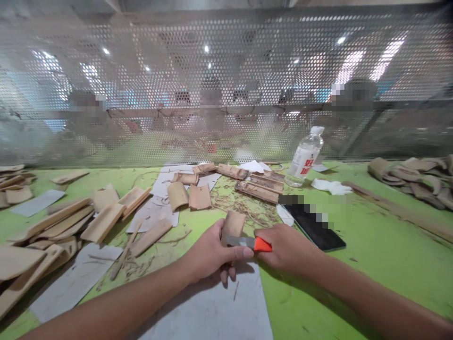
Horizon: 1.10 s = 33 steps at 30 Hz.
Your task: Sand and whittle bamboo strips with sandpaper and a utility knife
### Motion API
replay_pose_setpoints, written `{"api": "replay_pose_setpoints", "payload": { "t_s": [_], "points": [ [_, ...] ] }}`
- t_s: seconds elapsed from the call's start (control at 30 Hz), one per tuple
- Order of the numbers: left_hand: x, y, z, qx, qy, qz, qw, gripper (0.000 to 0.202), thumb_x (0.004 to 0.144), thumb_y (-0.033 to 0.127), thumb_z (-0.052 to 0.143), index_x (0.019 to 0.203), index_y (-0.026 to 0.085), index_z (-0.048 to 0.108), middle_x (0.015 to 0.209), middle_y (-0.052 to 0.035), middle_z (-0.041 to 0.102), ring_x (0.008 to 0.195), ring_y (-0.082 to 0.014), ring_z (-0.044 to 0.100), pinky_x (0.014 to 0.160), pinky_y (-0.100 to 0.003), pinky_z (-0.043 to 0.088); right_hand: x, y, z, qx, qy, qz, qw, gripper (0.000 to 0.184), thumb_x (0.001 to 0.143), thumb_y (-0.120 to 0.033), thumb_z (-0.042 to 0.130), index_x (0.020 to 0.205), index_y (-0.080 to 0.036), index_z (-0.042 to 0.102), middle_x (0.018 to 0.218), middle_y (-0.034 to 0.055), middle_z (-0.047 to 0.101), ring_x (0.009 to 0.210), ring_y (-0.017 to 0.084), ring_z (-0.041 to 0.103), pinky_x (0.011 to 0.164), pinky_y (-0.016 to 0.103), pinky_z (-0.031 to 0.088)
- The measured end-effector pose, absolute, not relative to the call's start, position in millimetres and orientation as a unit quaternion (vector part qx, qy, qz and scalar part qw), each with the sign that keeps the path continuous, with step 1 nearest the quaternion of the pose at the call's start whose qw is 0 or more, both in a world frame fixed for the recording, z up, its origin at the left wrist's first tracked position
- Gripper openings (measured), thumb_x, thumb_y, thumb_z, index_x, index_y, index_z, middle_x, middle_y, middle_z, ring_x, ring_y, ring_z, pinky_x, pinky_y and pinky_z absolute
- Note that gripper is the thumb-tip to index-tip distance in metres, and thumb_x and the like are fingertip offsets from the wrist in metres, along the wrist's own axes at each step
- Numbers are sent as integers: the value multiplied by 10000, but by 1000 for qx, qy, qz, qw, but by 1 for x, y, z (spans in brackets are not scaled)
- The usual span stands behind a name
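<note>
My left hand (212, 252) grips a short brown bamboo piece (234, 223), its thumb stretched along the near side. My right hand (283, 245) is closed around the orange handle (262, 244) of a knife. The grey knife blade (240, 241) lies across the face of the bamboo piece, close to my left thumb. Most of the handle is hidden inside my right fist. Beneath both hands a white paper sheet (212, 307) covers part of the green table (389, 283). Brown shavings (247, 210) are scattered just beyond the hands.
Bamboo pieces (102, 222) pile up at left, with several more (200, 196) in front. A water bottle (305, 156), a crumpled tissue (331, 186) and a dark phone (314, 226) stand or lie at right. Bamboo strips (417, 182) heap at far right. A perforated screen (226, 85) rises behind.
</note>
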<state>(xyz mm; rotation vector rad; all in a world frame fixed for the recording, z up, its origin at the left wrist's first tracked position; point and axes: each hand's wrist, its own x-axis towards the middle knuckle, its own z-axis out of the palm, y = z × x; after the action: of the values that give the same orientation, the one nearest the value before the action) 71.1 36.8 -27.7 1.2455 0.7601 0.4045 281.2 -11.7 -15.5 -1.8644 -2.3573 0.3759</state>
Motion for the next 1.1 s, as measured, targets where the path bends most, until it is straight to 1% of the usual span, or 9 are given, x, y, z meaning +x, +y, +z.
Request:
{"api": "replay_pose_setpoints", "payload": {
  "t_s": [0.23,0.4,0.5,0.6,0.77,0.87,0.93,1.03,1.1],
  "points": [
    [70,37,-25,560,344,184,731,748,680,461,941,1157,217,419,671,31,668,420,-133,605,321,-203,496,281,-13,-16,-607,-783,127,57,150,823,-245,596,684,-207,551,601,-8,556,554,132,418,547,274,223],
    [69,37,-25,584,348,180,711,718,736,546,879,1173,200,426,548,62,607,398,-140,569,346,-222,504,277,-12,-17,-619,-775,113,51,191,862,-270,567,683,-209,544,605,2,587,537,135,407,540,282,202],
    [68,35,-25,614,362,177,679,628,783,591,821,1111,206,449,470,101,527,330,-114,466,316,-198,422,276,-13,-17,-627,-771,99,45,161,857,-239,557,700,-205,548,636,13,622,556,140,418,549,288,194],
    [69,32,-25,638,385,199,636,540,806,562,808,1049,201,488,478,113,490,331,-79,381,319,-173,299,275,-14,-16,-639,-764,85,38,128,847,-211,547,720,-202,558,643,19,625,562,145,411,554,293,178],
    [71,31,-23,679,419,232,556,442,831,514,792,1004,173,571,630,48,587,483,-95,491,441,-193,362,270,-17,-15,-662,-745,70,36,161,894,-262,537,745,-206,566,635,20,592,546,149,388,547,296,162],
    [72,30,-22,690,430,233,534,385,893,523,717,971,168,589,658,19,614,490,-101,507,454,-204,392,272,-15,-13,-682,-726,63,55,243,942,-351,527,737,-220,540,625,12,569,540,153,390,540,295,164],
    [72,29,-22,685,428,228,544,401,902,541,704,998,170,587,643,20,607,455,-96,492,423,-200,386,280,-11,-9,-705,-703,48,76,232,925,-326,551,719,-229,508,589,-1,529,528,155,397,537,294,175],
    [71,28,-23,652,406,213,603,512,889,628,695,1087,184,534,556,49,557,380,-101,466,353,-189,364,296,-5,-3,-737,-667,5,111,174,897,-234,538,734,-238,477,578,-7,500,536,168,423,552,298,201],
    [70,28,-24,626,386,213,643,594,867,671,706,1147,194,489,519,60,546,358,-115,488,345,-186,394,302,-4,-2,-741,-659,-6,131,164,915,-276,524,764,-241,470,598,-4,514,552,178,443,560,297,215]
  ]
}}
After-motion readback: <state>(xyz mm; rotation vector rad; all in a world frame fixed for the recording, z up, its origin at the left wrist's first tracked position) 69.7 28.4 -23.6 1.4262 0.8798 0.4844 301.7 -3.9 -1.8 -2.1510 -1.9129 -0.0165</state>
